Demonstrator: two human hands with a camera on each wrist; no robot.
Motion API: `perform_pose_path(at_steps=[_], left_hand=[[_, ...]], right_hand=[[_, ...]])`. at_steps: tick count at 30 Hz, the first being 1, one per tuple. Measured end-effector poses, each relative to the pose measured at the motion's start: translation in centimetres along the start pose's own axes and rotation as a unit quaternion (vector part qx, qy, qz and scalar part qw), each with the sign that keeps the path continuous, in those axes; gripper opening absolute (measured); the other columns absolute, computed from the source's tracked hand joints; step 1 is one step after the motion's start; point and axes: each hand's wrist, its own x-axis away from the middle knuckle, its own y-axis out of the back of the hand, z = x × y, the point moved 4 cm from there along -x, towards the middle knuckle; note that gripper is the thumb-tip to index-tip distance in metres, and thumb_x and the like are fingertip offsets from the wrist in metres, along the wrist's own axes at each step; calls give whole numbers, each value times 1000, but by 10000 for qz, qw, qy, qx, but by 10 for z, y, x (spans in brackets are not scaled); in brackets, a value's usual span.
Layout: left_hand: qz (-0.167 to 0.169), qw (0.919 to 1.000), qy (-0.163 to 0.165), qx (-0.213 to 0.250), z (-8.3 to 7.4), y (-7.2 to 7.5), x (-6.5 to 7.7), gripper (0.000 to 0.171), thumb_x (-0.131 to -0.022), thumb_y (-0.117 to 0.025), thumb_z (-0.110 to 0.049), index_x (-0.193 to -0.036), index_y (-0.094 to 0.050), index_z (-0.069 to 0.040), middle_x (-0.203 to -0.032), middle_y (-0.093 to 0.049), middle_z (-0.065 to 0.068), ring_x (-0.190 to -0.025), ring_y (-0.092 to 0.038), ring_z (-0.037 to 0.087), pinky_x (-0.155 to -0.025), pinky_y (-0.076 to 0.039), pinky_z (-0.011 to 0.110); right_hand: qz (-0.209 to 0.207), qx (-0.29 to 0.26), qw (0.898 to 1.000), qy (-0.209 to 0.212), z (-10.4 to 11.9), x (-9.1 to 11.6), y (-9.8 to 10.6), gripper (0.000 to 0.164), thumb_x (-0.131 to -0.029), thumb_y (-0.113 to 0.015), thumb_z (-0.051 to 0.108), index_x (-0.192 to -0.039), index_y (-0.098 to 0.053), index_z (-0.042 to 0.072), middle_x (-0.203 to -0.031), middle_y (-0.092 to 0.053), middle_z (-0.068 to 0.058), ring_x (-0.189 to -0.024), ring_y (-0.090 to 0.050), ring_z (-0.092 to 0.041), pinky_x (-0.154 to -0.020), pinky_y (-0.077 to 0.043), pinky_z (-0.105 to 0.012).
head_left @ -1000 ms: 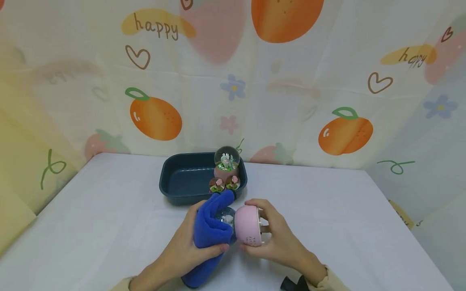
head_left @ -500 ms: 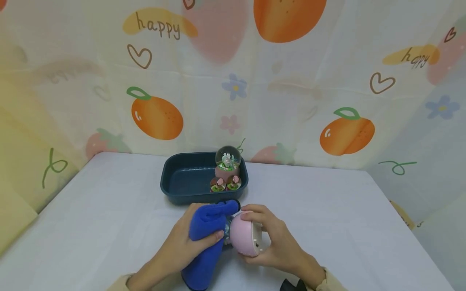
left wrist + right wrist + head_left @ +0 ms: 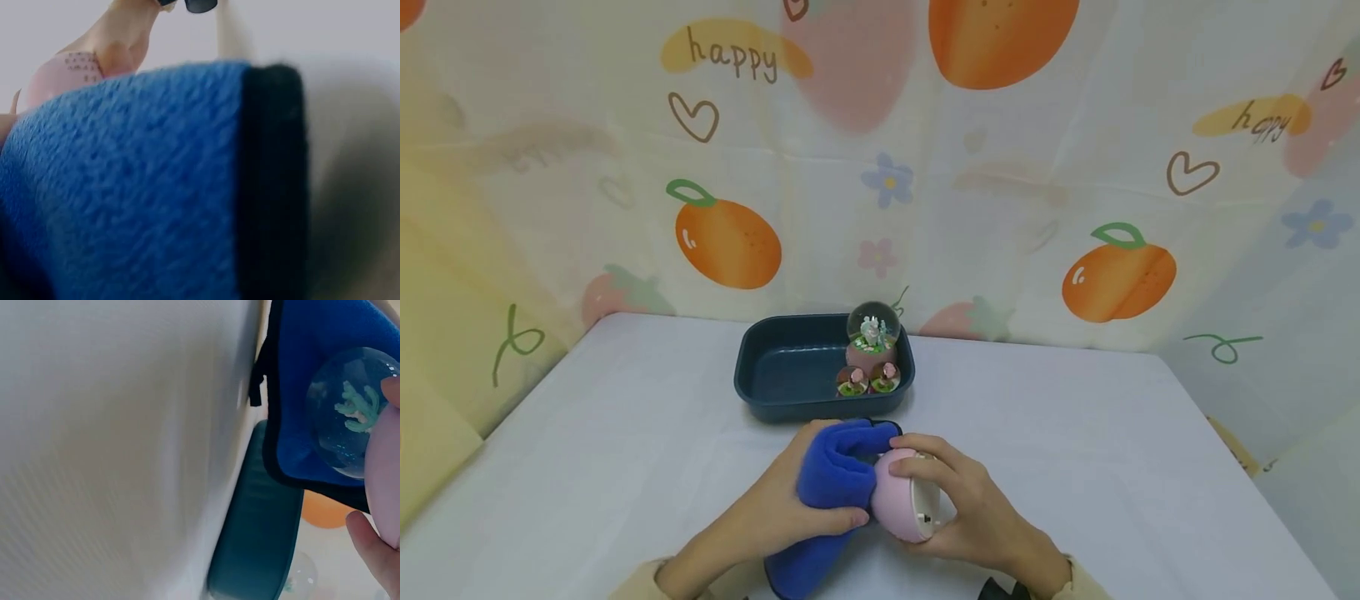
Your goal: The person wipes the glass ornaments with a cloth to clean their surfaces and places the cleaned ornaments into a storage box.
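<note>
My right hand point(image 3: 981, 504) grips the pink rounded base of a snow globe point(image 3: 895, 498), tipped on its side with the pale underside facing right. A blue cloth point(image 3: 835, 479) with black edging is held in my left hand point(image 3: 782, 508), thumb along its lower side, and wraps the glass end. In the right wrist view the cloth point(image 3: 297, 394) lies behind the clear glass ball point(image 3: 340, 419), which has a green figure inside. The cloth point(image 3: 137, 181) fills most of the left wrist view, with the pink base point(image 3: 62, 78) behind it.
Behind the hands stands a dark teal tray point(image 3: 790, 410). At its right end are a larger snow globe point(image 3: 872, 354) on a dusky pink base and two small globes point(image 3: 852, 382). A black object point(image 3: 1000, 590) lies by the right wrist. A printed cloth point(image 3: 985, 200) hangs behind the table.
The snow globe has turned and tilted, showing more of its underside. Its glass has gone deeper into the cloth, and the right hand's fingers have shifted round the base.
</note>
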Motion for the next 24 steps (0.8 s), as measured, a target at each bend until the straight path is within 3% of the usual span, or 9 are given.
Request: perform_pose_path(at_steps=[8,11,15,18,24], left_hand=[[-550,9972,-279,-426,-3,-2,0,62,-84,-78,-39,-136,-45,-34,-127,-54,-10,-110,-59,13,-92,-49,36],[-816,9940,-492,-540,-2,-2,1,61,-83,-79,-37,-134,-47,-33,-124,-55,-11,-106,-59,10,-90,-50,31],[-1120,9901,-587,-613,-1,-2,1,60,-80,-81,-36,-131,-49,-32,-121,-55,-11,-103,-59,9,-88,-50,31],[-1239,9889,-528,-628,0,-2,2,59,-79,-81,-36,-129,-50,-34,-118,-55,-12,-101,-59,9,-86,-50,31],[-1292,9868,-578,-783,-3,-4,3,63,-77,-83,-40,-130,-50,-37,-117,-55,-14,-101,-58,7,-85,-50,30]], right_hand=[[138,-159,9991,-381,-3,0,3,93,-55,-95,7,-135,-47,11,-140,-47,-13,-123,-54,-25,-89,-57,-41],[124,-181,9981,-579,-4,-1,3,99,-55,-96,8,-139,-44,8,-140,-46,-13,-122,-53,-24,-85,-58,-35],[109,-405,9926,-1143,-7,-1,3,103,-58,-95,8,-145,-40,9,-137,-50,-10,-117,-55,-21,-73,-58,-22],[126,-692,9860,-1511,-9,-1,3,102,-60,-94,7,-146,-40,13,-135,-52,-6,-115,-55,-19,-69,-57,-20],[112,-1201,9764,-1794,-10,1,2,89,-70,-91,18,-144,-42,16,-134,-52,-6,-112,-55,-18,-66,-58,-23]])
